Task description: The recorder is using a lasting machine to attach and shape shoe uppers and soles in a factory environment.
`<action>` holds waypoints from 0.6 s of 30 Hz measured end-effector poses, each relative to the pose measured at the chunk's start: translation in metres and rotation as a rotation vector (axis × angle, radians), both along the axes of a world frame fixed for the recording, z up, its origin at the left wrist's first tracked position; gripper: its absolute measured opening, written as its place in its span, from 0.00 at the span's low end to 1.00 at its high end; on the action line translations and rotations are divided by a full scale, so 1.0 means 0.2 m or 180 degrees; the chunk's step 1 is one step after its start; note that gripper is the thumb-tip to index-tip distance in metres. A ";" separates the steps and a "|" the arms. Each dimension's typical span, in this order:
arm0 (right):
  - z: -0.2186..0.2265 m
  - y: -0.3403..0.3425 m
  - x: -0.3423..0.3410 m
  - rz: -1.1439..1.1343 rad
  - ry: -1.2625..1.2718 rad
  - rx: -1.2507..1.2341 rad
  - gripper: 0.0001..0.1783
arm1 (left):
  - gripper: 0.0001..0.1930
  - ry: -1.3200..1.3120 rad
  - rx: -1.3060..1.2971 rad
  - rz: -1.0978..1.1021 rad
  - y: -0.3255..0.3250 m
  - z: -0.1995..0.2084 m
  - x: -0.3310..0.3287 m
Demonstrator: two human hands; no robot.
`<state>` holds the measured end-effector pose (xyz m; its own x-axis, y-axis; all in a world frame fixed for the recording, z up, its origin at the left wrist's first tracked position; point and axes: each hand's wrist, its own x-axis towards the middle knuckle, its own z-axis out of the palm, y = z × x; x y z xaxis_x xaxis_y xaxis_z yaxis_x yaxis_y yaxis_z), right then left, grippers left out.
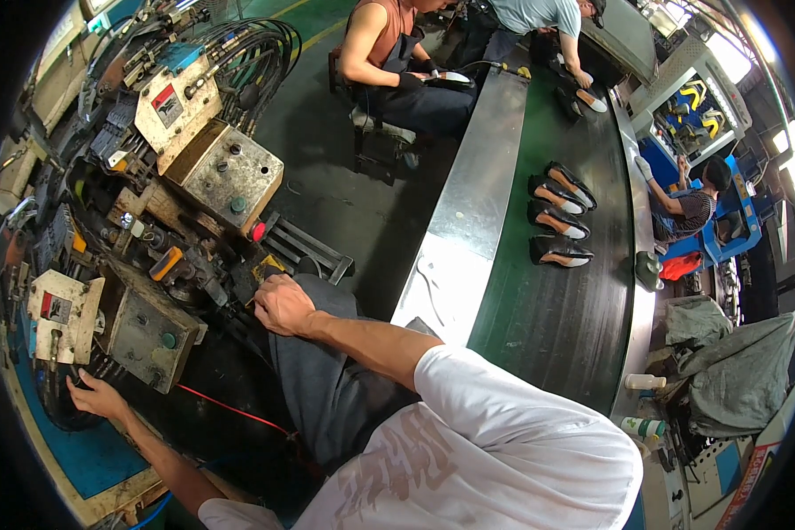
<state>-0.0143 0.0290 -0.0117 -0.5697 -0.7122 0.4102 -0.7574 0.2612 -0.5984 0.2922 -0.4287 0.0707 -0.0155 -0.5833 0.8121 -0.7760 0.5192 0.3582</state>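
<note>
My left hand (100, 399) reaches to the lower part of the left machine unit, its fingers curled at a dark rounded thing (60, 408) beside the blue-topped bench. What that dark thing is, I cannot make out. Above my knee, my right hand (284, 305) is closed near the front of the second machine unit. A small light-coloured bit shows at its fingertips, too small to name. Close to my left hand is a worn metal control box (146, 340) with a green button. Another control box (230, 177) with green and red buttons stands farther off.
On the right runs a green conveyor belt (539, 305) with several black shoes (561, 221) on it and a metal ledge (468, 221) alongside. A seated co-worker (384, 53) holds a shoe at the far side; others work beyond. Black hoses (269, 53) hang over the machine.
</note>
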 end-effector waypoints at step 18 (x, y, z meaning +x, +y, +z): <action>-0.01 0.00 -0.01 -0.0029 0.0018 -0.0049 0.12 | 0.29 -0.0073 -0.0264 0.0037 -0.05 -0.02 0.00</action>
